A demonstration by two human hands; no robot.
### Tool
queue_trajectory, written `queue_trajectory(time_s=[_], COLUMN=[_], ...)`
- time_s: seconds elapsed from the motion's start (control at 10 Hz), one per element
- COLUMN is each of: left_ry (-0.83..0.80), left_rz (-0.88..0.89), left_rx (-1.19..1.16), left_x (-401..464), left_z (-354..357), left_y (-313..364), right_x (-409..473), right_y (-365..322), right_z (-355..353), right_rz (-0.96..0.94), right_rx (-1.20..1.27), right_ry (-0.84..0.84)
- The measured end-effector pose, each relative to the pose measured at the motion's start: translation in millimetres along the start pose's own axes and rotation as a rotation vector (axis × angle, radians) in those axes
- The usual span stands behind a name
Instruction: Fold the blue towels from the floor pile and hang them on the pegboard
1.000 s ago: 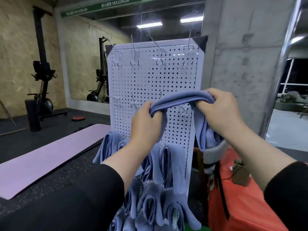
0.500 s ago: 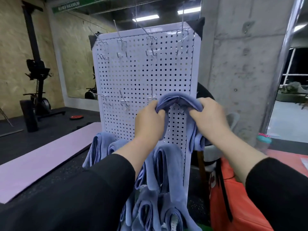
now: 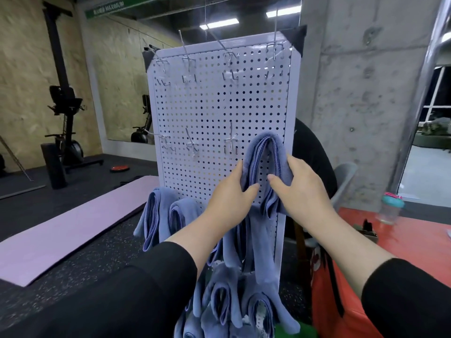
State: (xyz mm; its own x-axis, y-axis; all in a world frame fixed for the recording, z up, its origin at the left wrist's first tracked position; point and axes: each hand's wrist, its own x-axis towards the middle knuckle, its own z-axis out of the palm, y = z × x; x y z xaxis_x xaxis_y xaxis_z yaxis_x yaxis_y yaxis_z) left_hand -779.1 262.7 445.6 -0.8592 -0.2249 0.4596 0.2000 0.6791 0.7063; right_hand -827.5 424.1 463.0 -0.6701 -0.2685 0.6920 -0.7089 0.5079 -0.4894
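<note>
Towel (image 3: pixel 264 152), blue, folded — draped in an inverted U over a hook at the right end of the middle row of the pegboard (image 3: pixel 212 111), fold uppermost, both tails hanging down against the perforated face. Long axis vertical; the looped top points up, the free ends point at the floor. Left hand (image 3: pixel 231 193) grasps the left tail between thumb and fingers; right hand (image 3: pixel 296 189) grasps the right tail likewise, thumb across the front. Step in hand, by judgement: seating and straightening this towel on its hook. Next move likely calls for letting go with both hands once the tails hang evenly, then fetching another towel. Hung towels (image 3: pixel 158 215) occupy the lower rows, below and left of the hands. Empty hooks (image 3: pixel 191 145) — middle row left, and top row. Purple mat (image 3: pixel 73 223) on the floor at left; red table (image 3: pixel 380 242) at right.
</note>
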Motion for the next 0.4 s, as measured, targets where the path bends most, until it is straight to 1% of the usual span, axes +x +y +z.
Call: queue_trajectory(time_s=[0.1,0.2,0.3,0.4], left_ry=[0.008,0.133,0.198,0.181], left_rz=[-0.037,-0.076,-0.078,-0.118], left_rx=[0.054,0.224,0.429,0.610], left_x=[-10,-24,-40,-69], left_z=[-10,-31,-65,-112], left_y=[1,2,1,-6], right_x=[-8,-15,-23,-28], right_y=[-9,-25,-52,-84], right_z=[-3,-8,-6,4], right_rz=[-0.042,-0.186,-0.300,-0.300], right_rx=[-0.012,-0.021,-0.007,-0.037], right_ry=[0.077,0.195,0.100,-0.110])
